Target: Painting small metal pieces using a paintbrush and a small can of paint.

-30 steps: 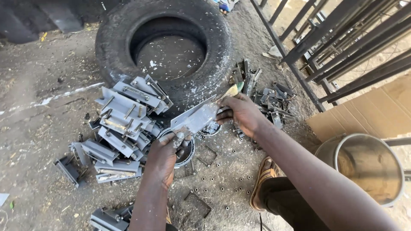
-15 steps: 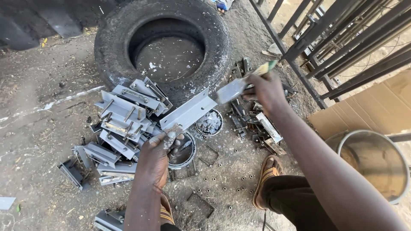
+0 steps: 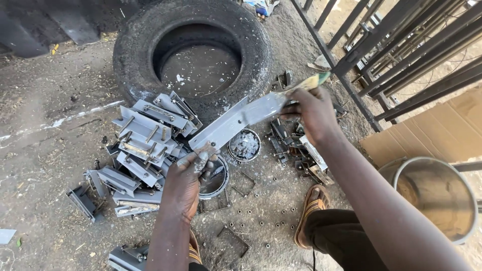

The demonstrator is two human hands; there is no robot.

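Dusty grey ground, strewn with chaff and grit, fills the head view, seen from above. One worn black tyre lies flat at the top, pale dust caught in its hollow. Just below it sits a heap of grey metal brackets, overlapping, too tangled to count. Both of the person's hands are closed on one long flat grey metal strip held slantwise above the ground, just in front of the tyre: the left hand pinches its lower end, fingers smeared with silver-grey paint, and the right hand is clamped on its upper end together with a paint-stained brush that juts up and to the right. Beneath the strip stand two round open tins: one paint tin holds silver-grey paint, the other tin is partly hidden by the left hand. A second, darker pile of metal parts lies under the right wrist. Small nuts are scattered over the ground near one sandalled foot. At the right edge are a flat brown sheet of cardboard, plain, and below it one large round metal basin. Dark metal railings cross the top right corner.
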